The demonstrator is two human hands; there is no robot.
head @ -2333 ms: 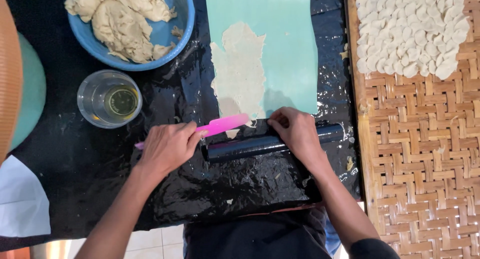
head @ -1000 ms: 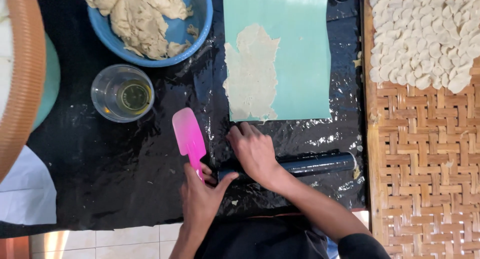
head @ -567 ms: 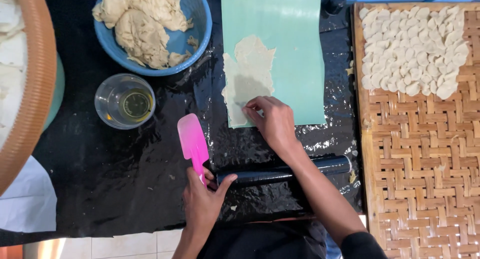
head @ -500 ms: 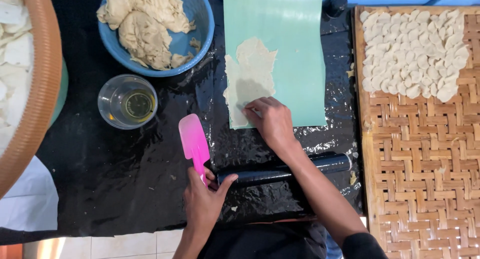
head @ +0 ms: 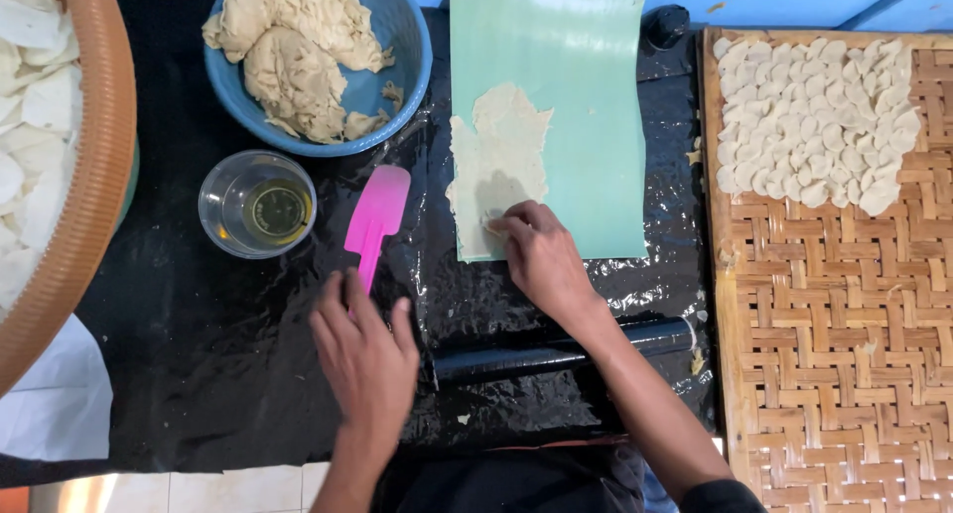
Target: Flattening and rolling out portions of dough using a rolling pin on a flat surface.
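On the black plastic sheet [head: 199, 374] covering the work surface: left hand [head: 365, 349] lies flat, fingers spread and relaxed, gripping nothing. Its fingertips rest on the handle end of the pink silicone spatula [head: 375, 215], which lies on the sheet with its blade pointing up toward the bowl.

Right hand [head: 541, 255] is at the lower left corner of the pale green rectangular mat [head: 586, 106]. Fingers curled, tips pinching at the bottom edge of the thin rolled-out sheet of beige dough [head: 496, 166] stuck to the mat. Whether the edge is actually gripped or just touched, cannot tell.

Black cylindrical rolling pin [head: 556, 352] lies horizontal on the sheet, under the right forearm, just right of the left hand. Neither hand is on it.

Around:
- Blue round bowl [head: 412, 37] holding lumps of raw dough, above the spatula, just left of the mat.
- Clear plastic cup [head: 256, 203] with a little yellowish liquid, left of the spatula blade.
- Orange-brown round basket rim [head: 94, 176] at far left, white flat pieces inside.
- Woven bamboo tray [head: 844, 354] at right, small pale dough pieces [head: 814, 116] packed in overlapping rows across its top part.
- Small dark cap-like object [head: 667, 22] at the mat's upper right corner.
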